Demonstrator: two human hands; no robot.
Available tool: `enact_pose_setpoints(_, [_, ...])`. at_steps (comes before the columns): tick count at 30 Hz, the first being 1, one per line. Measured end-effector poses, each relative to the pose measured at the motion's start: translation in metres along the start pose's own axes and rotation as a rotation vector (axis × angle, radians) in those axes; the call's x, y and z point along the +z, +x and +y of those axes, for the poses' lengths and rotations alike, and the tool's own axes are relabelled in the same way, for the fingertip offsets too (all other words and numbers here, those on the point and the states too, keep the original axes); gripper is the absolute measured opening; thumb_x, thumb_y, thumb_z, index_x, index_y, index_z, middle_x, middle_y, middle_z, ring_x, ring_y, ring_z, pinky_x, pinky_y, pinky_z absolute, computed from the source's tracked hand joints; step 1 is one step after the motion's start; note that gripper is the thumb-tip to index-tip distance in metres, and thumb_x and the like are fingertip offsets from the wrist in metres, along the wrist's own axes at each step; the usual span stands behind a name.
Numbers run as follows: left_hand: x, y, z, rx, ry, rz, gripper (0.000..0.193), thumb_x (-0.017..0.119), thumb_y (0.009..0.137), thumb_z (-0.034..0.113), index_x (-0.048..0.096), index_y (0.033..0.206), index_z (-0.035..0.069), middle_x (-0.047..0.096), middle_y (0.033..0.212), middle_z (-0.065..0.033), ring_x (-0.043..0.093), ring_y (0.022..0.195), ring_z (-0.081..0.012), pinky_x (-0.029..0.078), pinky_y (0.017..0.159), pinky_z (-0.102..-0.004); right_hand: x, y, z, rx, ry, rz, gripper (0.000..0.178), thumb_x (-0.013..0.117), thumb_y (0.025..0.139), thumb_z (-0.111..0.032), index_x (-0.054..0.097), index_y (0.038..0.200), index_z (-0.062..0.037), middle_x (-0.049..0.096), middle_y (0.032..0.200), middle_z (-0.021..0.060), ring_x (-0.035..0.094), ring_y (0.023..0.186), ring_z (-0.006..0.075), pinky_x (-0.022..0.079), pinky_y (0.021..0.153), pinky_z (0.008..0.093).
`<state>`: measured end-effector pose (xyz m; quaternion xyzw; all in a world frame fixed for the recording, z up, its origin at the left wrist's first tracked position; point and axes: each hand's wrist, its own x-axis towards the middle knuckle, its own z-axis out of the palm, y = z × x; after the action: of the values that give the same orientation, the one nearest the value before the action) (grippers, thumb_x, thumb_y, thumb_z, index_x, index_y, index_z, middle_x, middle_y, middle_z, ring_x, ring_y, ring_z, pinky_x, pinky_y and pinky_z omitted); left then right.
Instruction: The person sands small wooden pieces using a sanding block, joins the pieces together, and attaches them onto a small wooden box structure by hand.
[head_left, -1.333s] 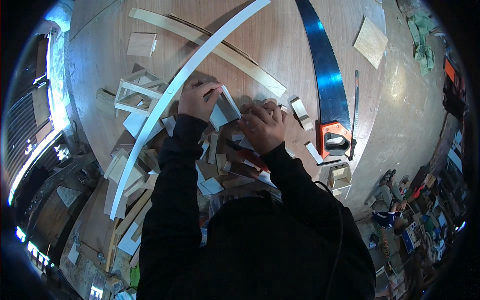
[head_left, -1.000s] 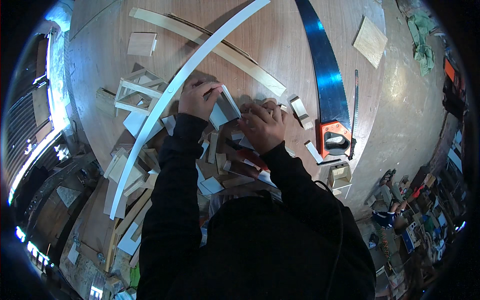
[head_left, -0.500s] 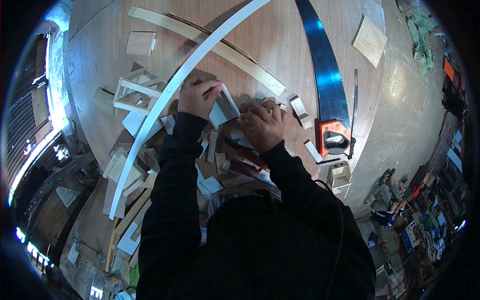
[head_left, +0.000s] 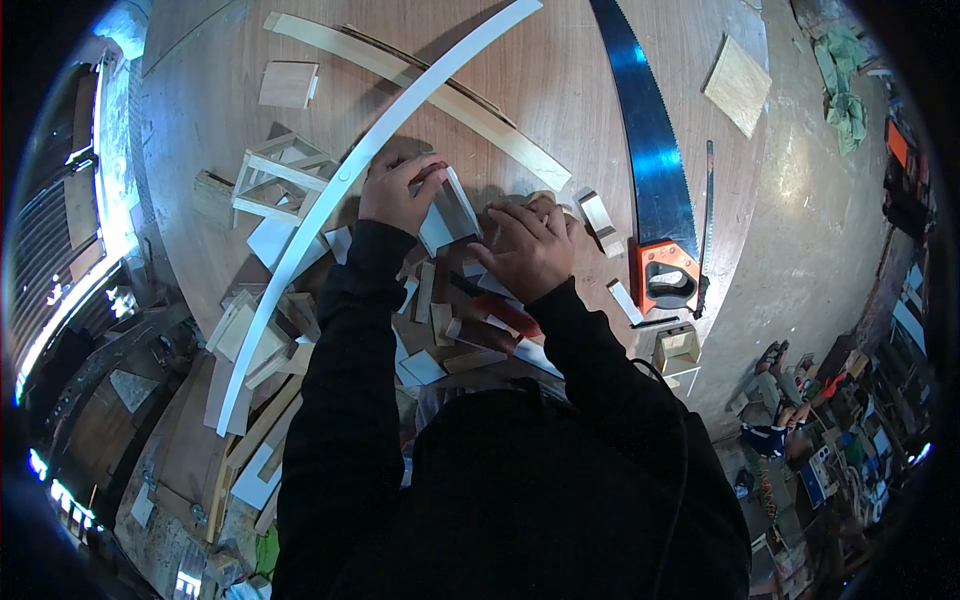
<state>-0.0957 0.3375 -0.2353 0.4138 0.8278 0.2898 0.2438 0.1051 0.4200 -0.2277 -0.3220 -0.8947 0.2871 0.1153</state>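
Round wooden table [head_left: 560,60]; left hand [head_left: 395,190] fingers still pinch white panel [head_left: 450,212]; right hand [head_left: 528,250] unmoved, fingers curled.

Woodworking workshop: handsaw [head_left: 645,150], wood offcuts [head_left: 440,330].

Left hand [head_left: 398,195] grips white panel [head_left: 448,212]

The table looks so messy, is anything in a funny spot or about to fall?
Yes. Wood scraps lie jumbled in a heap under both hands, the left hand on a white piece. The saw has its orange handle right at the table edge, and a small wooden frame sits at the rim, where a bump might tip it.
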Motion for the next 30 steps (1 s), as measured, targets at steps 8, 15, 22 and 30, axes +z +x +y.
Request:
enact_pose_setpoints(8, [-0.013, -0.018, 0.001, -0.051, -0.106, 0.171, 0.02, 0.058, 0.093, 0.018, 0.068, 0.108, 0.007, 0.07, 0.099, -0.0112, 0.068, 0.085, -0.0255, 0.053, 0.073, -0.0329, -0.015, 0.006, 0.001, -0.047, 0.015, -0.019, 0.022, 0.066, 0.079, -0.018, 0.071, 0.1, -0.0142, 0.069, 0.102, 0.0027, 0.059, 0.102, 0.0245, 0.042, 0.083, 0.0395])
enact_pose_setpoints(15, [-0.033, -0.07, 0.023, -0.244, -0.176, 0.414, 0.023, 0.051, 0.097, 0.015, 0.063, 0.115, 0.006, 0.07, 0.103, -0.0091, 0.067, 0.098, -0.0241, 0.05, 0.086, -0.0309, -0.036, -0.001, 0.021, -0.051, 0.253, 0.061, 0.016, 0.063, 0.082, -0.01, 0.072, 0.096, -0.0095, 0.07, 0.098, 0.0105, 0.064, 0.091, 0.0297, 0.048, 0.084, 0.0409])
enact_pose_setpoints(22, [-0.042, -0.136, 0.059, -0.241, -0.441, 0.552, 0.023, 0.046, 0.099, 0.007, 0.058, 0.118, 0.001, 0.067, 0.107, -0.0089, 0.063, 0.102, -0.017, 0.048, 0.089, -0.0288, -0.079, -0.032, 0.009, 0.044, 0.378, -0.046, 0.019, 0.059, 0.089, -0.007, 0.069, 0.104, -0.004, 0.069, 0.095, 0.0123, 0.066, 0.079, 0.0222, 0.05, 0.072, 0.0307])
enact_pose_setpoints(30, [-0.048, -0.244, 0.11, -0.22, -0.607, 0.124, 0.023, 0.048, 0.101, 0.009, 0.056, 0.119, -0.002, 0.065, 0.101, -0.0088, 0.062, 0.094, -0.0124, 0.049, 0.085, -0.0254, -0.11, -0.097, -0.021, -0.174, 0.393, -0.199, 0.012, 0.07, 0.078, -0.002, 0.073, 0.09, -0.004, 0.07, 0.097, 0.0097, 0.067, 0.091, 0.0254, 0.052, 0.081, 0.033])
